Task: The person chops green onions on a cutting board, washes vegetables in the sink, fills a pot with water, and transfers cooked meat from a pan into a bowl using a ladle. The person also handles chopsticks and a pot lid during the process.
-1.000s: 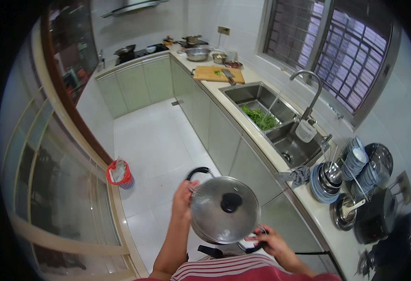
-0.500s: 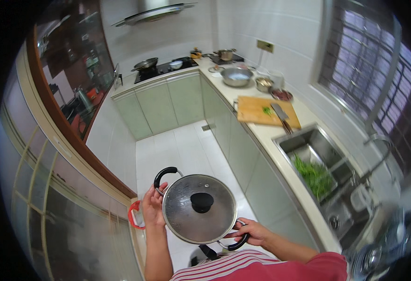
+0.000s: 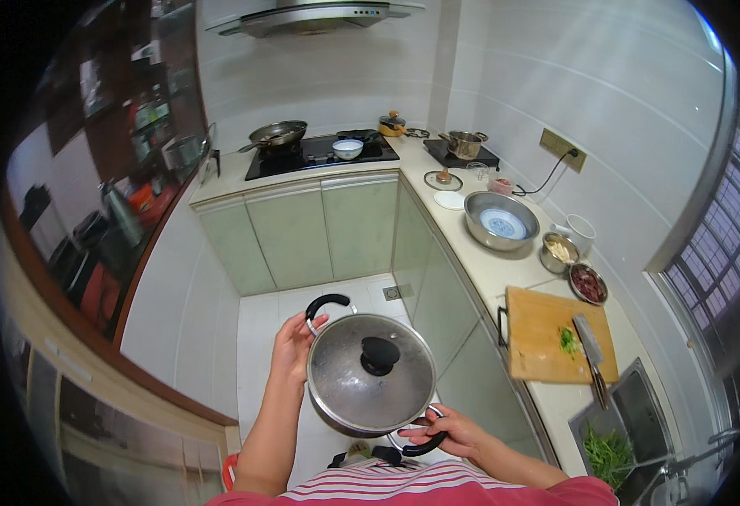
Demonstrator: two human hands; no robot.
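Note:
Between my hands, in front of my body, is a two-handled pot point(image 3: 332, 419) covered by a glass lid point(image 3: 349, 363). The lid has a metal rim, a black knob point(image 3: 379, 356) and a misted surface, so whatever the pot holds is hidden. My left hand point(image 3: 292, 346) grips the pot by its far-left side, at the black loop handle point(image 3: 328, 300). On the near right, my right hand point(image 3: 454, 433) has its fingers closed around the other black handle point(image 3: 425, 445). The pot hangs in the air above the white floor.
A gas hob point(image 3: 311, 158) at the far counter bears a wok point(image 3: 278, 132) and a bowl point(image 3: 347, 149). Along the right counter stand a steel basin point(image 3: 480, 236), small bowls, and a cutting board point(image 3: 539, 337) with a cleaver point(image 3: 588, 339). Greens point(image 3: 606, 455) lie in the sink point(image 3: 585, 426).
My view has swung right and toward the hob, so the counters look nearer and the board and sink sit lower in the picture. Both hands still hold the pot.

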